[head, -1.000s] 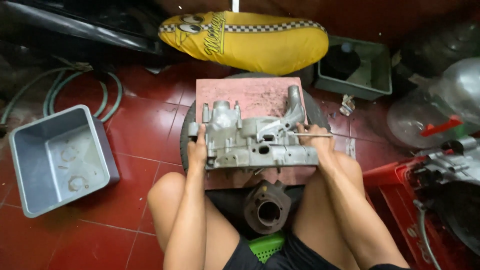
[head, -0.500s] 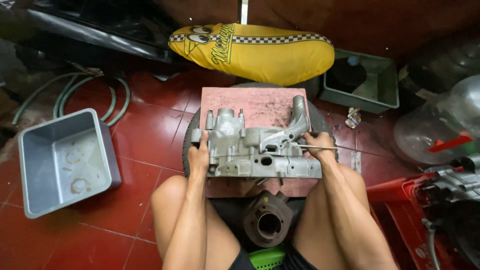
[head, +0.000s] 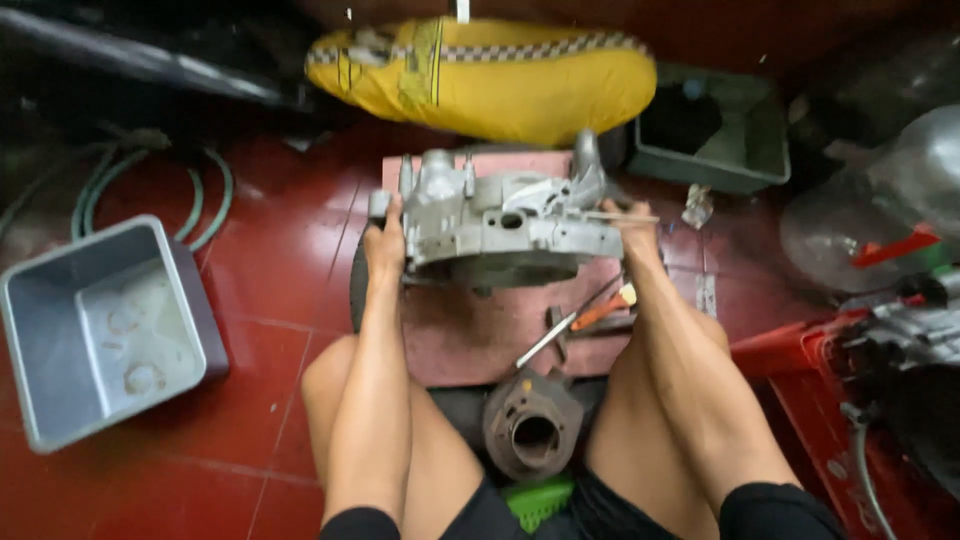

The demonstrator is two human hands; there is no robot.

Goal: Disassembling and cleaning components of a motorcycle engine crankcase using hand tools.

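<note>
Gripping from both ends, the left hand [head: 385, 240] and the right hand [head: 632, 228] clamp a cast grey metal engine casing [head: 505, 225], lumpy with bosses, ports and a round bore. The left fingers wrap the near-left edge; the right hand closes on the right end, where a thin metal rod [head: 625, 216] sticks out sideways, though the blur hides the fingers' exact hold. The casing is tilted up above a flat, worn reddish board [head: 470, 335], its lower edge close to the board; whether it touches cannot be told.

On the board, just under the casing's right half, lie a slim steel tool [head: 545, 345] and an orange-handled tool [head: 607, 308]. Near the knees sits a rusty brown ribbed cylinder [head: 532, 428] with a round bore. To the left, on the glossy red tiled floor [head: 270, 280], rests a rectangular grey plastic tub [head: 105, 325], with green hose [head: 150, 195] looped beyond it. Behind the board lies a rounded yellow seat [head: 490, 75] with a chequered black-and-white band and a dark emblem at its left end; beside it stands a dark green bin [head: 715, 130].
</note>
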